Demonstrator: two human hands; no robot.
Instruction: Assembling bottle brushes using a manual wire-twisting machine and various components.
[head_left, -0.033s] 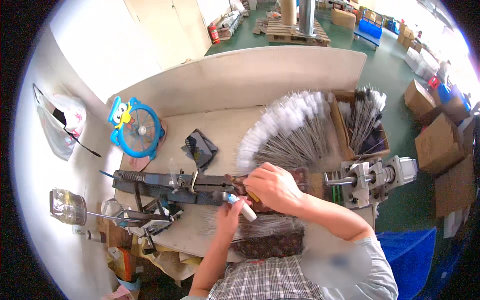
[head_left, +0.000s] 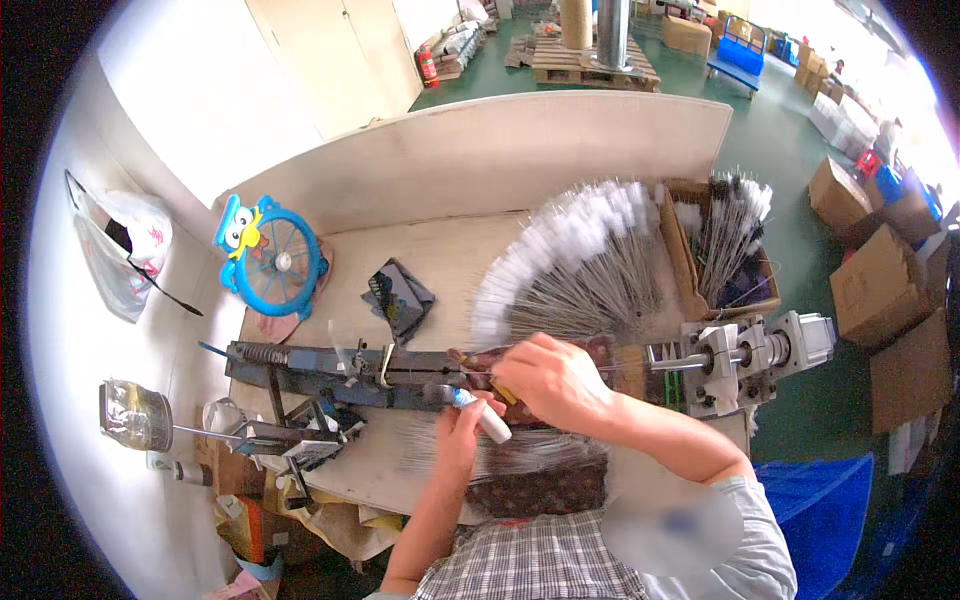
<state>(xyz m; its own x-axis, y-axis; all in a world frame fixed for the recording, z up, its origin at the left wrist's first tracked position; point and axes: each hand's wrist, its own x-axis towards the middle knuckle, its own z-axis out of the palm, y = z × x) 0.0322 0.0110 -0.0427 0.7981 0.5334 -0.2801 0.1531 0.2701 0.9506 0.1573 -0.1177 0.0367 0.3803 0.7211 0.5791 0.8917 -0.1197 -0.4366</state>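
Note:
My left hand (head_left: 455, 440) grips a small white tube with a blue end (head_left: 483, 415), tilted up toward the long dark metal jig (head_left: 330, 365) that lies across the bench. My right hand (head_left: 555, 382) rests over the jig's right part, its fingertips pinched on a thin wire (head_left: 475, 372) that runs along the rail. The two hands almost touch. A fan of wire brushes with white tips (head_left: 585, 260) spreads just behind my right hand. A flat bundle of bare wires (head_left: 520, 458) lies in front of my hands, partly hidden by my forearms.
A grey motor unit (head_left: 760, 352) sits at the jig's right end. Behind it is a cardboard box of brushes (head_left: 725, 240). A blue owl-shaped fan (head_left: 270, 262) and a dark cloth (head_left: 398, 295) lie at the left. A glass jar (head_left: 135, 415) stands by the left wall. Cartons (head_left: 875, 285) stand on the floor.

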